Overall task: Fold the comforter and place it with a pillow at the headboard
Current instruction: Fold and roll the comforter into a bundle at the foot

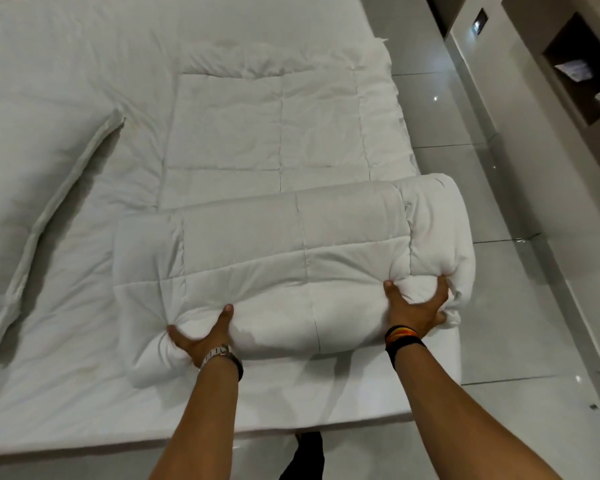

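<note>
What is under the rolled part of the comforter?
The comforter roll rests on the bed's white sheet, seen around it. The left hand and right hand grip its near edge; their fingers beneath, and anything else, are hidden.

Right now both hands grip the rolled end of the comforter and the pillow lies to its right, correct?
No: the head view shows the pillow left of the comforter, not right. The left hand and right hand do grip its rolled end.

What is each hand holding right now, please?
Left hand: grips the near edge of the rolled comforter.
Right hand: also grips the comforter's near edge.
</note>
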`<state>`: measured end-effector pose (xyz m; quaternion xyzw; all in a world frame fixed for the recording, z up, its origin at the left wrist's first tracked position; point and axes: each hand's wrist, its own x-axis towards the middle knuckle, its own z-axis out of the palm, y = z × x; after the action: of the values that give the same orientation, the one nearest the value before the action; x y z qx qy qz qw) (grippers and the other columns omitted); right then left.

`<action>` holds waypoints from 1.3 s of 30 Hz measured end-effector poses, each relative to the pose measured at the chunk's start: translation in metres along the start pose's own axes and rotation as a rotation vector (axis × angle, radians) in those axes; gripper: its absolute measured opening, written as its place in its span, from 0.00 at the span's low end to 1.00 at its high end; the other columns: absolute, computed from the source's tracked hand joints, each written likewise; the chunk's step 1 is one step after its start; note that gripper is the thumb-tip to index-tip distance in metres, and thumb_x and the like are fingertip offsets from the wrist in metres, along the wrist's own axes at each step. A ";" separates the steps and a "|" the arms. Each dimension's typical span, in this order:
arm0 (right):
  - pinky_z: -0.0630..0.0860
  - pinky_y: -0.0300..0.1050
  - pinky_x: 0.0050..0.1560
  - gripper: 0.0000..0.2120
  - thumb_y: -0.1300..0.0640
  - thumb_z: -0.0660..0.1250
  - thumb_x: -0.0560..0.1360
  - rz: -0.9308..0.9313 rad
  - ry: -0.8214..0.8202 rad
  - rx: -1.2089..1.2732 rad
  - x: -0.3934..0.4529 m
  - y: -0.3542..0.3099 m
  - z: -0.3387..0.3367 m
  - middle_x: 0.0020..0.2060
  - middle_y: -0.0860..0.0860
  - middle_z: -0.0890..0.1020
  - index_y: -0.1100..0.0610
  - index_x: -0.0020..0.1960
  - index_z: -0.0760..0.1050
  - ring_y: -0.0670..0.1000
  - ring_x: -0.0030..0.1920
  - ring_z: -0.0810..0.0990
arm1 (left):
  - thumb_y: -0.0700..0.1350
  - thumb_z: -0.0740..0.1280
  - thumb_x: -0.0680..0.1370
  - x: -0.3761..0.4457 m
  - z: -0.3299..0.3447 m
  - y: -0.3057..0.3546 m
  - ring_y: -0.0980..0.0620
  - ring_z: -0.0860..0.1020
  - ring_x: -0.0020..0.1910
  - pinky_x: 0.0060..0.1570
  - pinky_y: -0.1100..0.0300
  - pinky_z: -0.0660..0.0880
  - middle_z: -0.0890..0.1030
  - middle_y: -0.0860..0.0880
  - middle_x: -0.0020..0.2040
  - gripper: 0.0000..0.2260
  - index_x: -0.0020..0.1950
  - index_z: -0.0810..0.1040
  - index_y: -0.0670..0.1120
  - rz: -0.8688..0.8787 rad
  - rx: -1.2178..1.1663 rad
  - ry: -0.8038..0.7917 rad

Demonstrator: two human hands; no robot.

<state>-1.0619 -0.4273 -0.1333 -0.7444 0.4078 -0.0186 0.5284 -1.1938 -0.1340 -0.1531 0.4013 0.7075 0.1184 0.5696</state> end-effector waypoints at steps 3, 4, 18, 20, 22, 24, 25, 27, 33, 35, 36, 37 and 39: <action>0.70 0.50 0.63 0.44 0.53 0.82 0.66 -0.061 0.006 0.006 0.000 -0.005 -0.010 0.71 0.60 0.69 0.41 0.75 0.64 0.62 0.68 0.71 | 0.49 0.86 0.60 -0.017 -0.001 0.010 0.45 0.70 0.72 0.70 0.50 0.66 0.64 0.50 0.79 0.58 0.80 0.55 0.64 0.070 -0.071 -0.033; 0.69 0.48 0.63 0.43 0.53 0.82 0.66 -0.093 0.000 0.014 0.001 -0.006 -0.015 0.70 0.58 0.71 0.42 0.75 0.65 0.61 0.68 0.72 | 0.45 0.85 0.63 -0.024 -0.003 0.011 0.46 0.70 0.72 0.68 0.54 0.65 0.66 0.50 0.78 0.55 0.81 0.56 0.62 0.099 -0.081 -0.035; 0.68 0.48 0.67 0.43 0.53 0.82 0.67 -0.141 -0.171 0.087 -0.107 0.062 -0.190 0.70 0.52 0.75 0.44 0.76 0.66 0.59 0.70 0.73 | 0.36 0.80 0.70 -0.153 -0.185 -0.050 0.43 0.73 0.69 0.63 0.57 0.68 0.70 0.46 0.76 0.48 0.81 0.59 0.60 0.269 -0.182 -0.091; 0.69 0.53 0.68 0.44 0.52 0.83 0.66 -0.092 -0.160 0.016 -0.129 0.099 -0.232 0.69 0.54 0.76 0.43 0.76 0.65 0.61 0.69 0.73 | 0.35 0.79 0.70 -0.169 -0.229 -0.080 0.41 0.72 0.71 0.67 0.54 0.67 0.68 0.45 0.77 0.48 0.82 0.58 0.57 0.257 -0.112 -0.075; 0.70 0.57 0.69 0.45 0.52 0.82 0.66 -0.054 -0.163 -0.060 -0.147 0.131 -0.269 0.71 0.55 0.75 0.42 0.76 0.64 0.63 0.70 0.72 | 0.33 0.79 0.71 -0.184 -0.266 -0.108 0.41 0.70 0.72 0.68 0.51 0.68 0.67 0.45 0.78 0.48 0.83 0.57 0.55 0.214 -0.089 -0.066; 0.70 0.58 0.69 0.45 0.53 0.82 0.66 -0.049 -0.166 -0.099 -0.162 0.144 -0.292 0.72 0.57 0.73 0.43 0.77 0.63 0.63 0.70 0.71 | 0.34 0.79 0.71 -0.196 -0.291 -0.124 0.40 0.70 0.72 0.68 0.50 0.68 0.66 0.45 0.79 0.49 0.83 0.56 0.56 0.203 -0.069 -0.059; 0.70 0.59 0.69 0.45 0.53 0.82 0.66 -0.055 -0.174 -0.094 -0.165 0.141 -0.297 0.72 0.57 0.73 0.42 0.77 0.63 0.63 0.70 0.71 | 0.35 0.79 0.71 -0.200 -0.296 -0.124 0.40 0.70 0.72 0.68 0.51 0.68 0.66 0.45 0.79 0.48 0.83 0.56 0.57 0.223 -0.045 -0.055; 0.71 0.59 0.68 0.44 0.54 0.81 0.67 -0.079 -0.183 -0.066 -0.167 0.122 -0.298 0.73 0.58 0.70 0.41 0.77 0.63 0.64 0.70 0.72 | 0.35 0.77 0.73 -0.208 -0.297 -0.113 0.41 0.71 0.72 0.64 0.55 0.68 0.66 0.44 0.79 0.47 0.83 0.55 0.57 0.289 -0.019 -0.058; 0.68 0.52 0.72 0.41 0.45 0.76 0.73 -0.276 -0.197 0.027 -0.145 0.030 -0.263 0.77 0.59 0.62 0.43 0.80 0.60 0.62 0.70 0.72 | 0.52 0.71 0.78 -0.201 -0.239 -0.031 0.41 0.74 0.70 0.69 0.48 0.71 0.72 0.47 0.73 0.40 0.83 0.50 0.64 0.536 -0.037 -0.166; 0.68 0.48 0.72 0.38 0.41 0.71 0.77 -0.444 -0.218 0.033 -0.139 0.017 -0.249 0.79 0.56 0.59 0.44 0.81 0.58 0.59 0.71 0.73 | 0.55 0.68 0.80 -0.191 -0.219 -0.015 0.46 0.78 0.64 0.68 0.49 0.73 0.76 0.52 0.65 0.37 0.83 0.50 0.65 0.730 0.006 -0.245; 0.67 0.48 0.73 0.36 0.40 0.68 0.78 -0.556 -0.237 -0.005 -0.134 0.013 -0.239 0.80 0.54 0.57 0.44 0.81 0.57 0.57 0.72 0.72 | 0.57 0.67 0.80 -0.182 -0.207 -0.009 0.49 0.80 0.61 0.66 0.49 0.75 0.79 0.52 0.64 0.35 0.82 0.51 0.66 0.832 0.061 -0.267; 0.65 0.51 0.75 0.34 0.38 0.65 0.80 -0.676 -0.246 -0.093 -0.129 0.011 -0.226 0.81 0.52 0.55 0.43 0.82 0.57 0.55 0.75 0.67 | 0.58 0.66 0.80 -0.170 -0.195 -0.002 0.50 0.80 0.61 0.66 0.48 0.75 0.80 0.51 0.65 0.33 0.81 0.53 0.67 0.916 0.119 -0.278; 0.55 0.55 0.79 0.32 0.36 0.58 0.82 -0.925 -0.188 -0.363 -0.113 0.002 -0.191 0.82 0.52 0.56 0.46 0.82 0.57 0.54 0.79 0.59 | 0.59 0.64 0.80 -0.139 -0.166 0.014 0.50 0.76 0.70 0.69 0.46 0.73 0.75 0.50 0.74 0.31 0.81 0.55 0.67 1.055 0.238 -0.285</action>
<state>-1.2261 -0.5042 -0.0050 -0.9255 -0.0174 -0.1125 0.3613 -1.3336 -0.1747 0.0085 0.7746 0.3352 0.2511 0.4739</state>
